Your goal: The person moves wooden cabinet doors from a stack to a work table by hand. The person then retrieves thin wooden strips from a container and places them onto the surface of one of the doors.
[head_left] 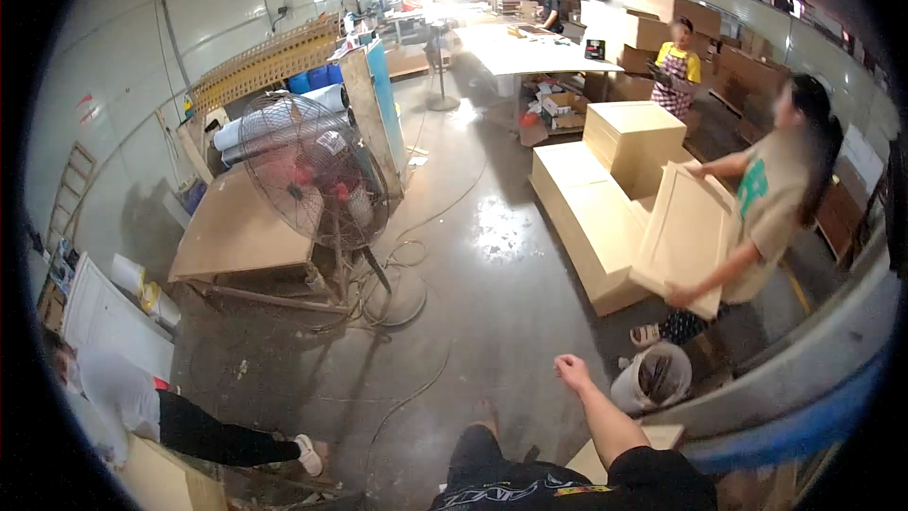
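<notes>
Our one black shirt (pixel 653 481) fills the lower edge, and from its sleeve a single bare forearm reaches forward. Of our two hands, only the right hand (pixel 571 371) can be made out; its fingers are curled loosely inward, nearly closed, and we see nothing held in it. We cannot tell how the left one stands, as it is out of sight. Just right of that hand, apart from it, one pale bin (pixel 627 390) with a dark liner stands on the floor (pixel 511 322), and one cream board (pixel 588 464) lies partly hidden beneath our arm.

Four other people are around us. One at the right (pixel 776 194) grips one cream framed panel (pixel 686 237) with two hands, beside one long low cream block (pixel 591 218) and one taller block (pixel 636 137). One wears a checked apron (pixel 673 85), one is by the far white desk (pixel 515 52), and one leans at lower left (pixel 118 383). One big caged fan (pixel 312 170) stands left of us.
</notes>
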The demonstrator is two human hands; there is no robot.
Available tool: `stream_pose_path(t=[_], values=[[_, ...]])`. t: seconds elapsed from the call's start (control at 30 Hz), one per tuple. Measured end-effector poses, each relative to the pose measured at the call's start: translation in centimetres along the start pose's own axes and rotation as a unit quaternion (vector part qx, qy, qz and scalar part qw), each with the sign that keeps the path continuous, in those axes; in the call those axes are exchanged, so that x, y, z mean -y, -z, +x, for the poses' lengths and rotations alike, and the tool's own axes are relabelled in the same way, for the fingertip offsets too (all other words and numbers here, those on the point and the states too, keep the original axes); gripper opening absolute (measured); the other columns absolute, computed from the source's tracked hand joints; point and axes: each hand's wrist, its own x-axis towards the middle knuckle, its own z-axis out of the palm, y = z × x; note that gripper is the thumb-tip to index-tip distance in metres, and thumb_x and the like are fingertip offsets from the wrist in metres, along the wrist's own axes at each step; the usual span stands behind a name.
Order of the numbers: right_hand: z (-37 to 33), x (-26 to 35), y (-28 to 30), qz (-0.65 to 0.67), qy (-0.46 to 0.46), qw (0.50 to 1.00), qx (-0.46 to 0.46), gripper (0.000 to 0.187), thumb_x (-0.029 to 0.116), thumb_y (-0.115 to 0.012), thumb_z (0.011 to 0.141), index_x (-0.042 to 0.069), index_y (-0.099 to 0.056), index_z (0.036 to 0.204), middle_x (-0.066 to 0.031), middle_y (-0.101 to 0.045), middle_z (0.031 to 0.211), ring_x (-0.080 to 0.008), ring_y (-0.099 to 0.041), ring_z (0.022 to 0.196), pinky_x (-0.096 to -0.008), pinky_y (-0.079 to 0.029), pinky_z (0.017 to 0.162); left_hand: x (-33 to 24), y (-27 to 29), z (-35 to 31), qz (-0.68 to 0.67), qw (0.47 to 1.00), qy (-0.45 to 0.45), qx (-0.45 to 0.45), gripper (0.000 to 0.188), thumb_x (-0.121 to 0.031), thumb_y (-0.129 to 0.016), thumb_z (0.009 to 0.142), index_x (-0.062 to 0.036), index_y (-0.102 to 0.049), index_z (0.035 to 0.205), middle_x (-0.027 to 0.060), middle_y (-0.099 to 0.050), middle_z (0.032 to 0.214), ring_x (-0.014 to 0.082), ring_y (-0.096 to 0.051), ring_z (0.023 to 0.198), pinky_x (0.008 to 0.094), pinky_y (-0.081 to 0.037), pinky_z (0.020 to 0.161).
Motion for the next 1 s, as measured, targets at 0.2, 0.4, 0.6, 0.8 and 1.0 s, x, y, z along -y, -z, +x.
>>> stream_pose_path(t=[0.2,0.4,0.6,0.8,1.0], values=[[18.1,4.9,0.7,-0.086,0.003,0.996,0.004,0.017,0.018,-0.063,0.094,0.003,-0.068,0.097,-0.0043,-0.066,0.077,-0.0151,-0.061,0.065,-0.0320,-0.051,0.057,-24.6,7.4,13.4,0.025,0.998,-0.048,0.008,0.041,-0.033,-0.056,0.091,-0.0053,-0.068,0.119,0.0164,-0.071,0.110,0.0324,-0.069,0.096,0.0447,-0.055,0.079],[23.9,-1.2,4.0,-0.237,-0.136,0.956,0.110,0.029,0.032,-0.059,0.093,0.005,-0.071,0.095,-0.0107,-0.069,0.083,-0.0219,-0.067,0.075,-0.0380,-0.053,0.063,-65.1,22.1,20.6,-0.096,0.964,-0.219,-0.112,0.052,-0.049,-0.056,0.092,-0.0065,-0.068,0.119,0.0160,-0.072,0.105,0.0301,-0.070,0.097,0.0457,-0.052,0.083],[36.2,-1.4,4.5,-0.375,-0.117,0.900,0.188,0.032,0.034,-0.056,0.093,0.006,-0.071,0.095,-0.0141,-0.071,0.089,-0.0265,-0.069,0.084,-0.0415,-0.054,0.071,-99.5,37.6,15.8,-0.198,0.889,-0.392,-0.129,0.049,-0.044,-0.062,0.092,-0.0050,-0.067,0.121,0.0126,-0.072,0.108,0.0243,-0.068,0.098,0.0367,-0.051,0.087],[66.4,3.1,4.8,-0.476,0.033,0.873,0.103,0.032,0.033,-0.054,0.092,0.007,-0.071,0.095,-0.0162,-0.071,0.094,-0.0296,-0.070,0.087,-0.0437,-0.055,0.075,-109.4,44.6,24.6,-0.161,0.925,-0.315,-0.138,0.043,-0.041,-0.065,0.091,-0.0054,-0.071,0.114,0.0126,-0.074,0.100,0.0241,-0.069,0.094,0.0366,-0.053,0.084],[95.9,34.6,-3.2,-0.054,-0.065,0.995,-0.052,0.020,0.021,-0.057,0.097,0.005,-0.067,0.090,-0.0059,-0.064,0.073,-0.0153,-0.060,0.060,-0.0313,-0.045,0.047,-102.4,47.2,36.0,0.313,0.876,-0.332,-0.153,0.031,-0.023,-0.056,0.092,-0.0070,-0.067,0.116,0.0172,-0.069,0.117,0.0349,-0.067,0.107,0.0467,-0.053,0.091]])
